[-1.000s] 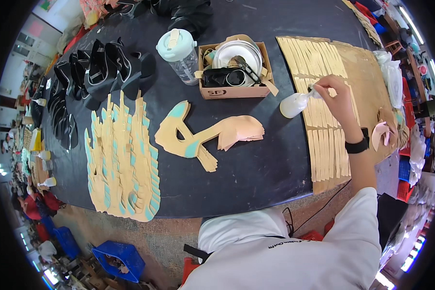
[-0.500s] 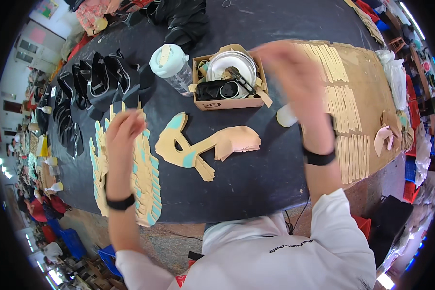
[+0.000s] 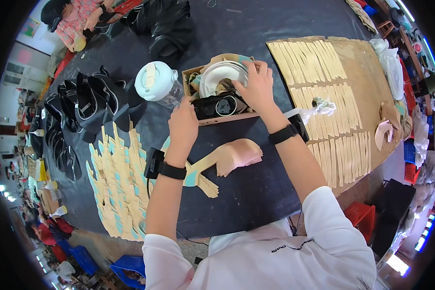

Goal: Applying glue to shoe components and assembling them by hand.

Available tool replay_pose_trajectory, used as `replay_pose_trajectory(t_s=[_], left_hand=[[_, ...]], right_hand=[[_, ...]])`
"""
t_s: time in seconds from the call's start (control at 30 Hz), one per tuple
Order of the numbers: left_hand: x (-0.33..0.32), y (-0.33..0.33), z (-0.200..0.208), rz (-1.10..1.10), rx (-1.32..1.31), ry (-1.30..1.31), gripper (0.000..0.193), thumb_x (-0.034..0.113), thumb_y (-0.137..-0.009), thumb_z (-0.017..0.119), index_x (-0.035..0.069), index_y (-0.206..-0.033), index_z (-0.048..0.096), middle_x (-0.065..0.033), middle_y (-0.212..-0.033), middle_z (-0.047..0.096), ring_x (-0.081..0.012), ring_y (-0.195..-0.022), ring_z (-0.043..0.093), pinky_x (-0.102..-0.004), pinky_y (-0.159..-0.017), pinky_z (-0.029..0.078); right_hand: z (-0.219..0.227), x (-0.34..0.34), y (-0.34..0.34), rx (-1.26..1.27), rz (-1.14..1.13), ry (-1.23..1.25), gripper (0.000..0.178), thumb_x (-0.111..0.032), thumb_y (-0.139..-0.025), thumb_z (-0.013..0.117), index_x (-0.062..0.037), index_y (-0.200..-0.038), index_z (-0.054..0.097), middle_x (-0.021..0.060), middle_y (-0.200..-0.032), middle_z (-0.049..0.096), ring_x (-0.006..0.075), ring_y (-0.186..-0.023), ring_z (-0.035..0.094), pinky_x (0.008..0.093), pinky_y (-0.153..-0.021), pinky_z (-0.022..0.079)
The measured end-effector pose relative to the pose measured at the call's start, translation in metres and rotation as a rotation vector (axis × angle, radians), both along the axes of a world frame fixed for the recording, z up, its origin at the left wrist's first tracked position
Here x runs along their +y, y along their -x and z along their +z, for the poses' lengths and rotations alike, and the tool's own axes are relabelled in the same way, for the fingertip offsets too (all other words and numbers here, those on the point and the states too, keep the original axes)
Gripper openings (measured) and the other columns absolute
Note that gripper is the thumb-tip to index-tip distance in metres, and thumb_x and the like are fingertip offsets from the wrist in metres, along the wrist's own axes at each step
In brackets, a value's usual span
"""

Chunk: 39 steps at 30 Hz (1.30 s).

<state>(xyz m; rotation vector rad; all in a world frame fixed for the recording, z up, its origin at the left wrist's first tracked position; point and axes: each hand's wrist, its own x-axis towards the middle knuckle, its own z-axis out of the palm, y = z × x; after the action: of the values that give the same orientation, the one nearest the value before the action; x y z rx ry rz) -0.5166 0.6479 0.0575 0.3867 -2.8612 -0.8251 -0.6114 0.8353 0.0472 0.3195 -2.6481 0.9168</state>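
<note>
Cardboard box point(image 3: 223, 118) sits just above centre of the frame, stuffed with a white bowl point(image 3: 220, 77) and a black pot point(image 3: 217, 106). Right hand point(image 3: 258, 87) is curled over the bowl's rim, grasping it I think. Left hand point(image 3: 182, 126) presses the box's left end, grip hard to tell. Jar point(image 3: 157, 84) stands right beside it, upper left, so a sloppy tug could knock it over onto the tan cutouts point(image 3: 116, 188).

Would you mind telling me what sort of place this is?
Probably a shoe-making workshop: tan cut-out pieces fanned on a dark worktable, rows of strips on a board, black shoe uppers piled alongside.
</note>
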Motion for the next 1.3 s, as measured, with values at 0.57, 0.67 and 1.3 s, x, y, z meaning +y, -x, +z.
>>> replay_pose_trajectory(t_s=[0.57,0.67,1.3], left_hand=[[0.009,-0.010,0.020,-0.085,0.138,0.172,0.016,0.014,-0.082,0.062,0.006,-0.096,0.064,-0.0107,-0.088,0.056,-0.0295,-0.084,0.056,-0.0400,-0.073,0.044],[-0.002,-0.014,0.025,-0.072,0.176,0.008,0.013,0.008,-0.081,0.060,0.004,-0.092,0.065,-0.0128,-0.084,0.057,-0.0300,-0.076,0.058,-0.0375,-0.068,0.046],[0.015,-0.137,0.028,-0.166,-0.208,-0.529,0.016,0.004,-0.083,0.060,0.002,-0.097,0.067,-0.0128,-0.083,0.055,-0.0206,-0.063,0.061,-0.0271,-0.051,0.053]], right_hand=[[0.006,-0.006,-0.038,-0.008,-0.018,0.001,0.064,-0.024,-0.068,0.075,-0.0016,-0.121,0.048,0.0155,-0.114,0.047,0.0340,-0.110,0.040,0.0462,-0.092,0.033],[0.010,-0.005,-0.035,-0.121,-0.015,-0.107,0.065,-0.025,-0.064,0.077,-0.0024,-0.118,0.048,0.0149,-0.114,0.048,0.0336,-0.111,0.040,0.0445,-0.091,0.034],[0.037,0.012,-0.020,-0.607,0.150,1.149,0.033,-0.006,-0.072,0.070,0.0028,-0.101,0.058,0.0061,-0.089,0.063,0.0130,-0.078,0.060,0.0278,-0.069,0.049]])
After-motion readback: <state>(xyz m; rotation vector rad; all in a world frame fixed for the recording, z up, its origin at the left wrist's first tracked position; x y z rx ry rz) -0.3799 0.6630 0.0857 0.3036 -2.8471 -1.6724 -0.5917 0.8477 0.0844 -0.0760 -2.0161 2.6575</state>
